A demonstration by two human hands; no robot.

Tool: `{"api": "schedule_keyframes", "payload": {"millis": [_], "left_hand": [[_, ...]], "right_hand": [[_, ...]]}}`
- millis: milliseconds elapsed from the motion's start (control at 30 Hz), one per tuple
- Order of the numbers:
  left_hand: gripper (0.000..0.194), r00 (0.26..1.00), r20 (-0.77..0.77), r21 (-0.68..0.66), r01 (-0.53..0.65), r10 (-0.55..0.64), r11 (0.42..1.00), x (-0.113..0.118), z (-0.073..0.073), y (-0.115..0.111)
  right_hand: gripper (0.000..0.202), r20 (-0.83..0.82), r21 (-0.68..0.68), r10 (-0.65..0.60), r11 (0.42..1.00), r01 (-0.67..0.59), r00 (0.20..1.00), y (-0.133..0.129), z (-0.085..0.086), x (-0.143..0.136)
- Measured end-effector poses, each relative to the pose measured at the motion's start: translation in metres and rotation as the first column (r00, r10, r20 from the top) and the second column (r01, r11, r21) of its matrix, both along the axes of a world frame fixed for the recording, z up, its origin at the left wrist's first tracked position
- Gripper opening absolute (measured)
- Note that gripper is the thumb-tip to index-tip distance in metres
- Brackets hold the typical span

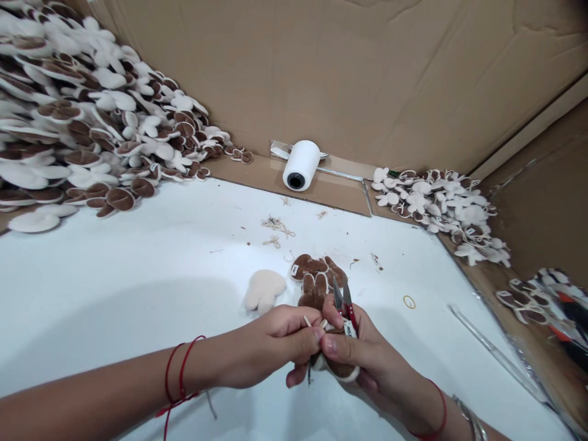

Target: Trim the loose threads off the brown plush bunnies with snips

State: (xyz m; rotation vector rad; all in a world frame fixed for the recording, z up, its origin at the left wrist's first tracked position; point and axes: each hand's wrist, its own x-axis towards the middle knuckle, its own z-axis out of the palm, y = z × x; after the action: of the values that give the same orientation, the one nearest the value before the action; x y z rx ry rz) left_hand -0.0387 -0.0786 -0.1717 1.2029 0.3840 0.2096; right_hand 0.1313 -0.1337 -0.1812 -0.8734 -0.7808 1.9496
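Note:
My left hand point(287, 337) is closed, pinching a thin cream cord point(307, 321) whose end sticks up by the thumb. Thumb to thumb with it, my right hand point(367, 346) grips a small brown plush piece point(343, 371) with a cream edge and a white label. Thread snips point(348, 309) with red handles are also tucked in the right hand, blades pointing up and apart. Fingers hide much of the plush piece and the cord. Just beyond the hands lie several brown plush pieces point(314, 290) and one cream plush piece point(265, 290).
Plush pieces are heaped at the far left point(110, 122) and right point(432, 202). A white thread spool point(302, 165) rests by the cardboard wall point(321, 73). Cord scraps point(275, 225) and a yellow rubber band point(408, 302) lie on the white table point(114, 257).

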Motion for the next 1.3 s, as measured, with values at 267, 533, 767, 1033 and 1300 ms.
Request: {"api": "schedule_keyframes", "payload": {"millis": [267, 533, 767, 1033, 1300], "left_hand": [[0.039, 0.992, 0.129, -0.171, 0.034, -0.011, 0.985, 0.003, 0.001, -0.004], [0.036, 0.984, 0.175, -0.259, 0.082, -0.037, 0.962, 0.002, 0.002, -0.006], [0.045, 0.963, 0.255, -0.204, -0.029, 0.082, 0.979, -0.001, 0.013, 0.009], [0.034, 0.745, -0.010, 0.462, -0.588, 0.666, 0.664, -0.015, 0.001, 0.058], [0.058, 0.775, -0.022, 0.739, -0.413, 0.632, 0.532, -0.018, -0.008, 0.057]], "right_hand": [[0.045, -0.179, -0.022, 0.056, 0.998, -0.061, 0.982, -0.003, 0.000, 0.002], [0.042, -0.374, -0.007, 0.108, 0.993, -0.120, 0.921, -0.005, 0.003, -0.001], [0.040, -0.471, -0.055, 0.117, 0.985, -0.162, 0.874, -0.010, 0.014, 0.019], [0.039, -0.352, -0.060, 0.138, 0.984, -0.170, 0.926, -0.009, 0.005, 0.015], [0.038, -0.160, -0.069, 0.048, 0.996, -0.059, 0.986, 0.000, 0.015, 0.004]]}}
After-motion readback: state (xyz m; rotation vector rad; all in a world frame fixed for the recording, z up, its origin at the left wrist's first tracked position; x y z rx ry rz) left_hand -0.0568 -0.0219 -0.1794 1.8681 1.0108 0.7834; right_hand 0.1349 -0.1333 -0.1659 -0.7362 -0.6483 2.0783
